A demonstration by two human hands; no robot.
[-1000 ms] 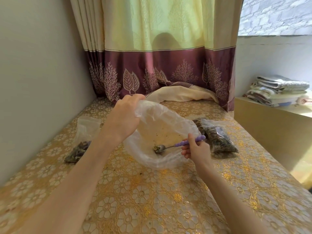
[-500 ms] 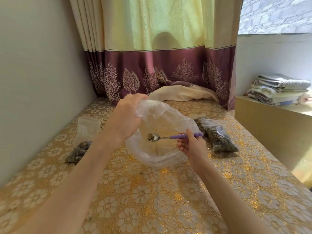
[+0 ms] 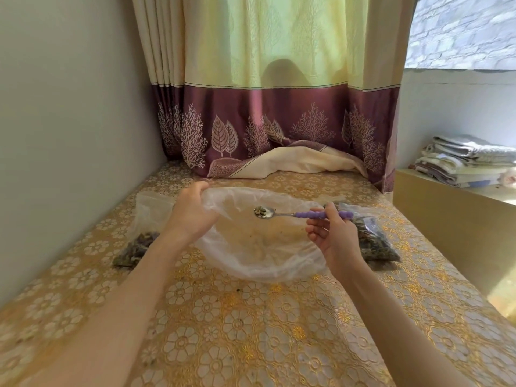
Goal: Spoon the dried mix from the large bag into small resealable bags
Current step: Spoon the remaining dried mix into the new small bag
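— Two hands busy: left hand (image 3: 192, 212) gripping the rim of the large, crinkled clear plastic bag (image 3: 262, 247), right hand (image 3: 333, 233) pinching the purple-handled metal spoon (image 3: 290, 214).

— Changed since a second ago?

— Spoon raised from the bag's bottom to mouth height, bowl level, a few dried bits on it. Bag itself nearly empty, only crumbs left inside.

— So close to the end?

— Probably the last scoops. Next, carried over to a small bag.

— Which one?

— Small clear resealable bag on the left (image 3: 139, 236), partly filled, lying just beside the left forearm; fuller small clear bag on the right (image 3: 374, 241), half hidden behind the right hand.

— Anything in the way?

— Raised rim of the large bag between spoon and either small bag. Small bags lying flat on the gold floral surface (image 3: 251, 331), mouths not held open. Stray crumbs scattered there too. Farther out, maroon-bordered yellow curtain (image 3: 279, 107) and folded linens (image 3: 469, 160).
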